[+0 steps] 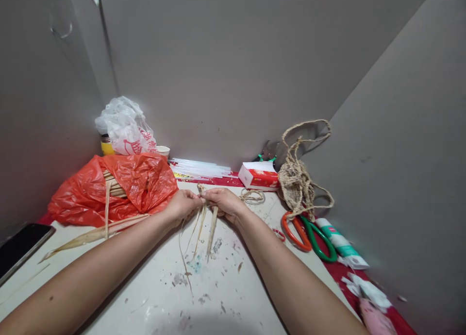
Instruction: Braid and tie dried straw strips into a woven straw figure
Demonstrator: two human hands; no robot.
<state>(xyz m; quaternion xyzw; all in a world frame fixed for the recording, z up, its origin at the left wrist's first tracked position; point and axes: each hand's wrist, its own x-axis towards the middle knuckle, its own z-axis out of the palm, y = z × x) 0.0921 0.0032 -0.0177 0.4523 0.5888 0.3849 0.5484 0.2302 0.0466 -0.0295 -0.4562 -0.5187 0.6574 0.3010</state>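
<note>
Several dried strips [212, 230] are pinched by the left hand [182, 205] and the right hand [226, 203], close together above the counter [156, 281], presumably so upper ends are steadied while lower ends hang free. Further stalks [115, 185] are held in the red bag [145, 177], apparently within reach.
</note>
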